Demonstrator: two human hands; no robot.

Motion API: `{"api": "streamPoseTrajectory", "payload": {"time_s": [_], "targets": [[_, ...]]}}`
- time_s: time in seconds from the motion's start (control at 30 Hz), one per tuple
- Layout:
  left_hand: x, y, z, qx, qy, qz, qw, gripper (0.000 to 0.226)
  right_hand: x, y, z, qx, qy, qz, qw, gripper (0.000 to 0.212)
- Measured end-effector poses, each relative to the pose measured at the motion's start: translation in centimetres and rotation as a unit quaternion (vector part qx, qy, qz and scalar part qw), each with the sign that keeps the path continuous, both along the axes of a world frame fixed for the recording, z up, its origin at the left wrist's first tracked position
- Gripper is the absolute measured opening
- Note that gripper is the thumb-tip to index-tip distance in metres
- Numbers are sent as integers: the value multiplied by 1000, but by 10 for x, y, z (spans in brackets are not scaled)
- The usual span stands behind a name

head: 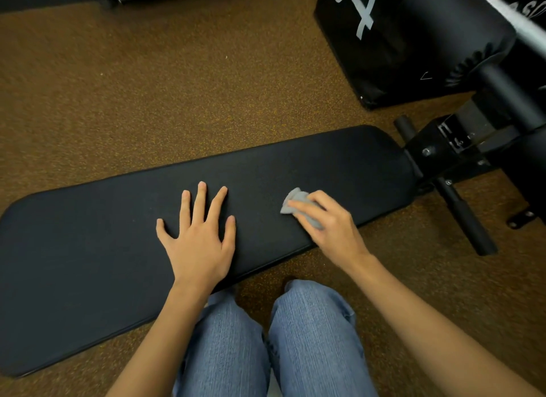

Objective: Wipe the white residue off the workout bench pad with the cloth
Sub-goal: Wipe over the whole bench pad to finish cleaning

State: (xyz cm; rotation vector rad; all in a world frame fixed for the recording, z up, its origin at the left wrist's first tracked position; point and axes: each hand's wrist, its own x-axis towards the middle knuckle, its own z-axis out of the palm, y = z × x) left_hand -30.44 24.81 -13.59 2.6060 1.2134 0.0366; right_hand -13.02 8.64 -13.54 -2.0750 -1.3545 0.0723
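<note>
From my remote seat I see a matt black vinyl-looking bench pad (118,234), a soft grey cloth (295,203), speckled brown rubber-like flooring (147,101), matt black metal frame (461,216), faded blue denim (313,337).

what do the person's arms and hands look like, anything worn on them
Both arms are bare from the frame edge to the wrist, with no sleeves in view. The left hand and the right hand wear no gloves, and no rings, watch or bracelets show. Nails look short and unpainted.
</note>
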Motion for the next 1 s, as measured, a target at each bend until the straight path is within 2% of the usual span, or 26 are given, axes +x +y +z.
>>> {"api": "streamPoseTrajectory", "payload": {"time_s": [0.17,0.23,0.33,0.4,0.47,0.57,0.63,0.67,0.77,0.83,0.9,0.97,1.0], "targets": [[-1,0,1,-4,-4,-2,1000,52,31,14,-2,35,-4,-139,990,20],[-1,0,2,-4,-3,-2,1000,52,11,21,-2,46,5,-109,993,19],[-2,0,1,-2,-2,-1,1000,53,-18,5,-4,25,8,26,999,21],[-2,1,0,1,-3,-3,1000,52,-6,-13,-4,-6,-15,43,999,23],[-2,2,-2,5,-4,-8,1000,52,23,-30,-6,-10,-32,-31,999,22],[-1,1,-2,6,-6,-6,1000,53,59,-39,-8,5,-33,-209,977,17],[-1,-1,-2,6,-5,-1,1000,51,46,-30,-12,21,-30,-251,967,15],[0,-2,-2,5,-4,4,1000,51,30,-25,-14,31,-27,-231,972,14],[11,-7,1,-8,-10,26,1000,54,-22,-30,-25,45,-35,-74,996,21],[22,-13,4,-9,-19,13,1000,59,-26,-49,-33,40,-61,-46,996,23],[34,-20,7,-4,-18,-17,1000,60,-3,-70,-39,61,-44,-157,985,25],[47,-28,10,-15,-9,-38,999,60,23,-82,-40,90,-15,-297,951,25],[52,-33,10,-23,-2,-44,999,61,28,-83,-40,102,-4,-332,938,26]]}}
